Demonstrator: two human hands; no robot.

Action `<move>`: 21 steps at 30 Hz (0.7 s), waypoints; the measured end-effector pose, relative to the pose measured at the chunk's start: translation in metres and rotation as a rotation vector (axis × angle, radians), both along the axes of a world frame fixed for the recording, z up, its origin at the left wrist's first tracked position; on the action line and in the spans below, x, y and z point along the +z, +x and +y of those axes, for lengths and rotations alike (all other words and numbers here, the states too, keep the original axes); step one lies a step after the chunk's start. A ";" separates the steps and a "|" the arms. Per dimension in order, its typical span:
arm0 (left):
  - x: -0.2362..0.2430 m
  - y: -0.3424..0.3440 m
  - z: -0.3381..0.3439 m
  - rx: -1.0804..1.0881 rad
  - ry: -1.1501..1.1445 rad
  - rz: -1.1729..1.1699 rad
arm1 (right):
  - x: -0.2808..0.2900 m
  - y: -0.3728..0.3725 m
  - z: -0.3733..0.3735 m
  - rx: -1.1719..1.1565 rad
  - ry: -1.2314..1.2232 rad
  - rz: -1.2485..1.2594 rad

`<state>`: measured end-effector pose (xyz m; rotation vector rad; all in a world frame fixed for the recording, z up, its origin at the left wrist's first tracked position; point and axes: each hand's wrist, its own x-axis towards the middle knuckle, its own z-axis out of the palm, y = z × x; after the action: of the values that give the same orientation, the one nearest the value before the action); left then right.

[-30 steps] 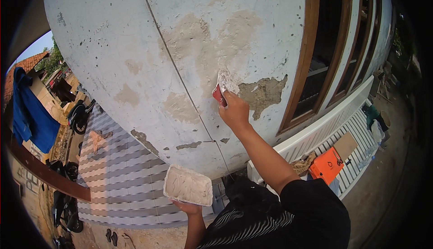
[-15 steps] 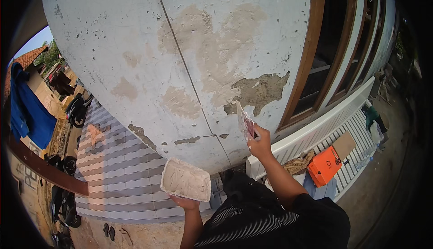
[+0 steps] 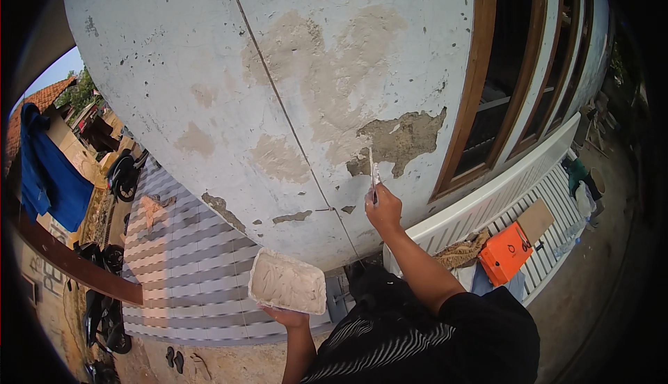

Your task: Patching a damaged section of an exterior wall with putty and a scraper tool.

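Note:
My right hand (image 3: 384, 208) grips a putty knife (image 3: 374, 171), its blade seen nearly edge-on at the lower left of a bare grey patch (image 3: 407, 140) in the wall. My left hand (image 3: 287, 316) supports a shallow rectangular tub of putty (image 3: 287, 283) from below, its open top facing up and its rim smeared. The pale blue wall (image 3: 174, 50) carries beige filled areas (image 3: 341, 71) above and left of the grey patch. Smaller chipped spots lie lower down, such as a narrow grey chip (image 3: 292, 217). A dark cable (image 3: 275, 91) runs down the wall.
To the right are brown-framed windows (image 3: 480, 84) and a white slatted bench (image 3: 557, 238) holding an orange bag (image 3: 504, 253), a cardboard piece (image 3: 536, 220) and a brown cloth (image 3: 465, 252). Striped tiles (image 3: 188, 272) spread at left, beside a brown beam (image 3: 83, 265) and parked motorcycles (image 3: 125, 175).
My right hand has shifted slightly left and up, turning the putty knife more upright and edge-on against the wall. The left hand holds the tub almost as before; the view has shifted slightly.

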<state>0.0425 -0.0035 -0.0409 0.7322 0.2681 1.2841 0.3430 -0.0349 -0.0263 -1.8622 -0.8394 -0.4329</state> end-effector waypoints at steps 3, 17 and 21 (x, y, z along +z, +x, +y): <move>0.003 -0.006 -0.001 -0.021 0.055 -0.052 | -0.003 -0.010 0.007 0.010 -0.023 0.012; 0.003 -0.004 0.001 -0.013 0.055 -0.023 | -0.016 -0.034 0.060 0.167 -0.218 0.053; 0.008 0.002 -0.003 0.055 -0.121 -0.022 | -0.022 -0.035 0.048 0.244 -0.253 0.003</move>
<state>0.0445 -0.0065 -0.0333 0.6110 0.3476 1.3152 0.3075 0.0128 -0.0481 -1.9565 -1.1461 -0.1766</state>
